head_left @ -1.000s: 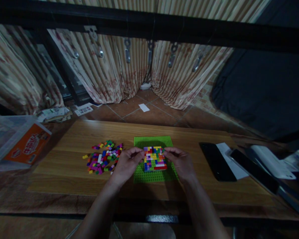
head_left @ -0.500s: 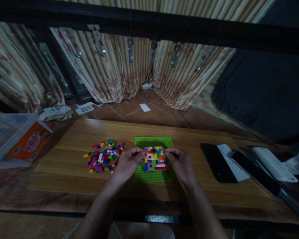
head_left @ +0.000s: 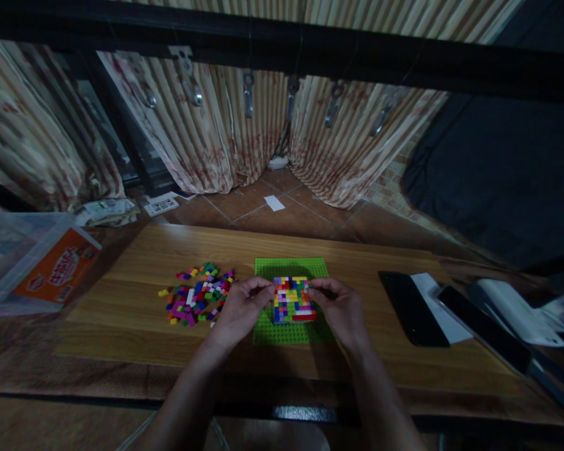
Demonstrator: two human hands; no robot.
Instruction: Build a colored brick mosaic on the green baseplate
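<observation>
A squarish build of toy building bricks [head_left: 292, 305] in many colours sits on a green studded baseplate [head_left: 291, 335]. Thumb and fingers of my left hand [head_left: 244, 307] are closed at the build's left edge, near its upper corner. Across from it, my right hand [head_left: 341, 307] has its fingertips pinched together over the upper right edge of the build. Whether a small brick is between those right fingertips is hidden. Left of my left hand lies a loose pile of small coloured bricks [head_left: 198, 304], partly covered by that hand.
The wooden board [head_left: 136, 263] carries all this. To the right lie a black flat object [head_left: 411, 310], a white sheet [head_left: 432, 300] and a dark phone-like slab [head_left: 484, 329]. A clear plastic tub [head_left: 23, 263] with an orange label stands at left. Striped curtains [head_left: 235, 144] hang behind.
My right fingertips have shifted slightly left, from beside the build's right edge onto its upper right part. The left hand stays at the left edge.
</observation>
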